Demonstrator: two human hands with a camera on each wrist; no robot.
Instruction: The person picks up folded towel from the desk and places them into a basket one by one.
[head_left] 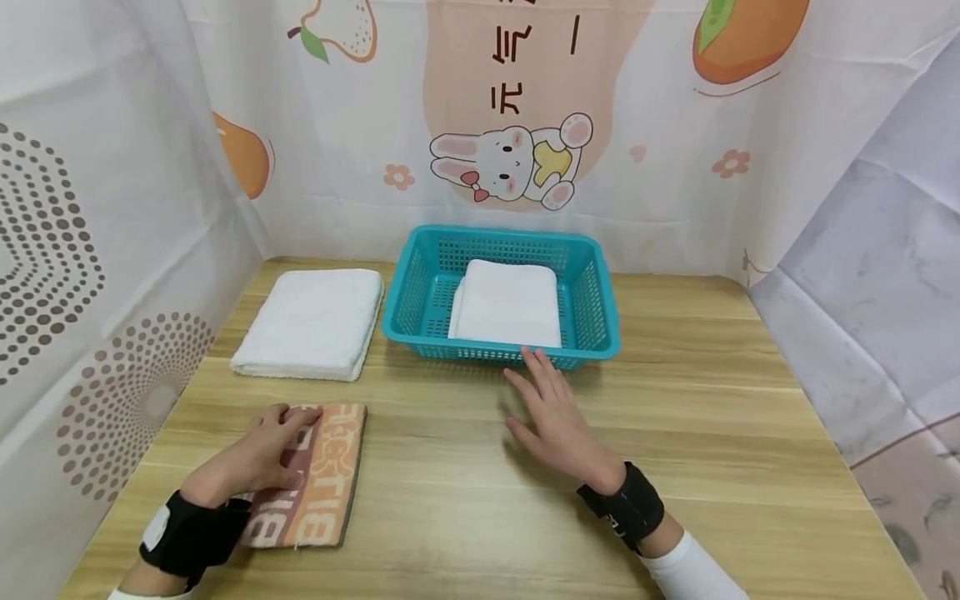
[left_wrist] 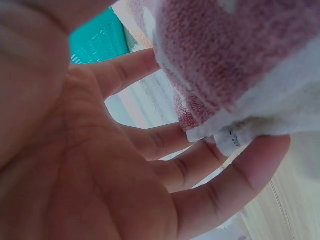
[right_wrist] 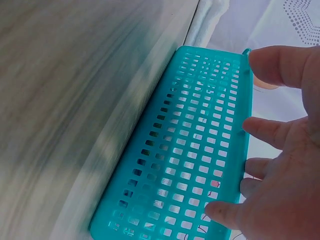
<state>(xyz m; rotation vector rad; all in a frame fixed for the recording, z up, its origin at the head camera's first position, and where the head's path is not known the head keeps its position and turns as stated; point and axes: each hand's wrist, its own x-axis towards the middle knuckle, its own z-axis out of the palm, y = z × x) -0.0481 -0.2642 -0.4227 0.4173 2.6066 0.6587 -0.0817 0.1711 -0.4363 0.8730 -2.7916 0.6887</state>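
resting spread fingers on the patterned towel [head_left: 333,479], the left hand [head_left: 258,454] lies at the table's [head_left: 435,500] left; the right hand [head_left: 558,425], fingers wide, reaches the basket [head_left: 606,312] holding a white towel [head_left: 512,304].

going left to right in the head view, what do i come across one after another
left wristband, left hand, patterned folded towel, teal basket, right wristband, right white sleeve
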